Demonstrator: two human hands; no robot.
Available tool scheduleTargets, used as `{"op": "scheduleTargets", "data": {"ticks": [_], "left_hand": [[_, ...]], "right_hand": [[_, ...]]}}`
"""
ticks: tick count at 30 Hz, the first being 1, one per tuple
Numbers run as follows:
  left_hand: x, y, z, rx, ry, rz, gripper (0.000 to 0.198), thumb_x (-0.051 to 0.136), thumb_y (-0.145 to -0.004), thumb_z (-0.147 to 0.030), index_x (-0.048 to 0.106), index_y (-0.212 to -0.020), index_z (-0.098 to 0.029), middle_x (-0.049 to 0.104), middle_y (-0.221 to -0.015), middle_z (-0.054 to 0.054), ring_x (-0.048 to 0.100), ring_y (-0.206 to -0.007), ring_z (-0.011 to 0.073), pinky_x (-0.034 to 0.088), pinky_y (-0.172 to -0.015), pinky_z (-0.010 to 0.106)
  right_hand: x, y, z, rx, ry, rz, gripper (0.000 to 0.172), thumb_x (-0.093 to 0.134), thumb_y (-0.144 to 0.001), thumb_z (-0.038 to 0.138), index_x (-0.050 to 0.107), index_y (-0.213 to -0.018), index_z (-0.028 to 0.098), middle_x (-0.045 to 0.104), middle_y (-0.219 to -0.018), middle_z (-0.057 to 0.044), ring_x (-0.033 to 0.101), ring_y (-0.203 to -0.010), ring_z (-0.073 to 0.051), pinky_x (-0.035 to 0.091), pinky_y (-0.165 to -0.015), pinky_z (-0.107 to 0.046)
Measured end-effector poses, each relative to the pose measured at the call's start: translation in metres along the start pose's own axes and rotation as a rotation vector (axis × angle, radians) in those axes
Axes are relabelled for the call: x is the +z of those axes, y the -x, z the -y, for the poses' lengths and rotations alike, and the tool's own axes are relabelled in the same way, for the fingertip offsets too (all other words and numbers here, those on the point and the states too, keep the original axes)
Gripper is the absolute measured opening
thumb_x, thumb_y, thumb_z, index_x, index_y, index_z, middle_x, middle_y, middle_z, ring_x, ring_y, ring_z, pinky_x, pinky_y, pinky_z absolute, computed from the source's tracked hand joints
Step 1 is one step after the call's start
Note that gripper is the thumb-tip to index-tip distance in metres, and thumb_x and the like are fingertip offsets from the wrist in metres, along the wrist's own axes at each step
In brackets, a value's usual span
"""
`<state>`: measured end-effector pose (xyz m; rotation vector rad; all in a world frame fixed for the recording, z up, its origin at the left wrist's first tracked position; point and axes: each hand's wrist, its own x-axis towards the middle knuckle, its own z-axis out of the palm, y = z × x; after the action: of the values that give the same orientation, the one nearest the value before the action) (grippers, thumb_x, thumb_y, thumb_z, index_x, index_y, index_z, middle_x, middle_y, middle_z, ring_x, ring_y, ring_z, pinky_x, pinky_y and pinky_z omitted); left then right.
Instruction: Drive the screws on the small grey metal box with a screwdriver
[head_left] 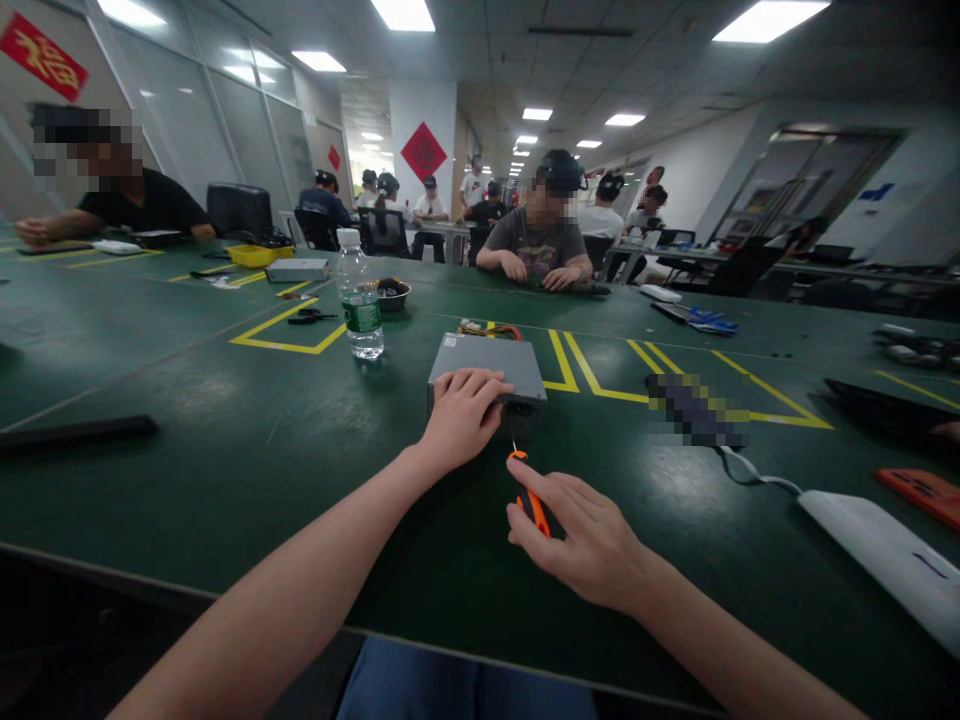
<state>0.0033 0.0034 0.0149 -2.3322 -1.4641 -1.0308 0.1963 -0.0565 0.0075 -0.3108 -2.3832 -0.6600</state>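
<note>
A grey metal computer power supply unit (491, 358) lies on the green table in front of me, with bundled coloured cables (491, 330) at its far side. My left hand (466, 410) grips its near edge, fingers bent over the top face; the thumb is mostly hidden. Between the thumb and fingers of my right hand (577, 530) is an orange and black screwdriver (534, 510). Its thin shaft points toward the near side of the unit, close to the socket end. Whether the tip touches the unit I cannot tell.
A water bottle (361, 300) stands left of the unit, before a metal bowl (393, 293). To the right lie a phone-like dark device (694, 410), a cable and a white power bank-like block (885, 550). A person (540, 235) sits opposite; another sits far left.
</note>
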Motion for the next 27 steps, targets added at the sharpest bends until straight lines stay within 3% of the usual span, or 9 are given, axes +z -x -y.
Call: {"op": "scheduleTargets", "data": {"ticks": [4,7,10,15,22,27], "left_hand": [[-0.0005,0.0001,0.0000,0.005,0.009,-0.002,0.025,0.048,-0.085,-0.019,0.056,-0.108,-0.025,0.058,-0.122,0.001,0.046,-0.113,0.0202,0.029,-0.091,0.039],[-0.0006,0.0001,0.0001,0.007,0.012,-0.011,0.025,0.048,-0.085,-0.019,0.056,-0.108,-0.026,0.058,-0.121,0.000,0.047,-0.112,0.0199,0.029,-0.091,0.039],[-0.0004,-0.0001,-0.0001,0.010,0.014,-0.013,0.025,0.048,-0.085,-0.019,0.056,-0.107,-0.026,0.058,-0.121,0.000,0.047,-0.112,0.0199,0.028,-0.091,0.039],[0.0003,-0.0007,-0.0008,-0.002,0.003,-0.001,0.025,0.047,-0.085,-0.019,0.056,-0.107,-0.026,0.058,-0.121,0.001,0.046,-0.113,0.0205,0.028,-0.091,0.039],[0.0005,-0.0009,-0.0003,-0.004,0.002,0.005,0.026,0.047,-0.085,-0.019,0.057,-0.108,-0.025,0.058,-0.121,0.001,0.047,-0.112,0.0204,0.028,-0.092,0.039],[0.0000,-0.0008,-0.0009,-0.006,0.013,0.005,0.025,0.048,-0.084,-0.019,0.057,-0.107,-0.025,0.059,-0.121,0.001,0.047,-0.113,0.0205,0.028,-0.091,0.039]], "right_hand": [[-0.0010,0.0021,-0.0002,-0.017,-0.030,0.054,0.024,0.053,-0.082,0.012,0.054,-0.106,0.013,0.054,-0.117,-0.024,0.058,-0.105,-0.025,0.052,-0.081,-0.034],[-0.0015,0.0020,-0.0031,0.023,0.045,-0.020,0.029,0.058,-0.081,0.012,0.053,-0.108,0.018,0.058,-0.113,-0.018,0.060,-0.099,-0.020,0.053,-0.078,-0.030],[-0.0023,-0.0010,-0.0052,0.042,0.122,-0.091,0.022,0.062,-0.080,0.015,0.056,-0.101,0.019,0.060,-0.108,-0.015,0.062,-0.087,-0.017,0.054,-0.072,-0.028],[-0.0018,-0.0034,-0.0039,0.074,0.024,-0.142,0.021,0.063,-0.075,0.009,0.057,-0.092,0.019,0.059,-0.109,-0.013,0.060,-0.082,-0.016,0.053,-0.070,-0.030],[-0.0015,0.0033,-0.0025,0.027,-0.019,-0.024,0.028,0.060,-0.078,0.009,0.054,-0.103,0.021,0.052,-0.123,-0.014,0.059,-0.097,-0.019,0.052,-0.077,-0.033],[-0.0016,0.0031,-0.0046,0.021,0.085,-0.070,0.020,0.061,-0.080,0.011,0.055,-0.098,0.016,0.059,-0.112,-0.016,0.061,-0.093,-0.018,0.053,-0.076,-0.030]]}}
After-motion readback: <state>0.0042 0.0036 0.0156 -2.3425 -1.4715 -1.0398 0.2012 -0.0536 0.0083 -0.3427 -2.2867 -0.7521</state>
